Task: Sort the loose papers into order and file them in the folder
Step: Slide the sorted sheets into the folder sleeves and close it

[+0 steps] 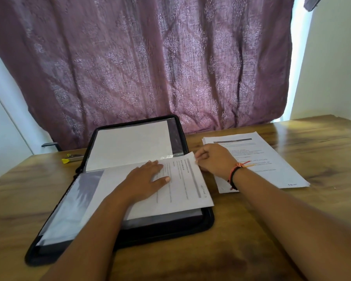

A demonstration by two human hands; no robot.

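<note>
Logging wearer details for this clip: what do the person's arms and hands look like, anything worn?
Both forearms are bare, no sleeves in view. The right hand has a black band and an orange thread bracelet at the wrist. The left hand shows no ring, watch or band.

Your left hand [148, 176] lies palm down, fingers [157, 165] straight and a little spread, thumb out to the right, pressing flat on the sheet [182, 187]. Its bare forearm comes in from the lower left. Your right hand [213, 159] sits just beside it to the right, knuckles up, fingers curled in and pinching the sheet's far corner. Your right forearm reaches in from the lower right, with black and orange bands [235, 173] round the wrist.
</note>
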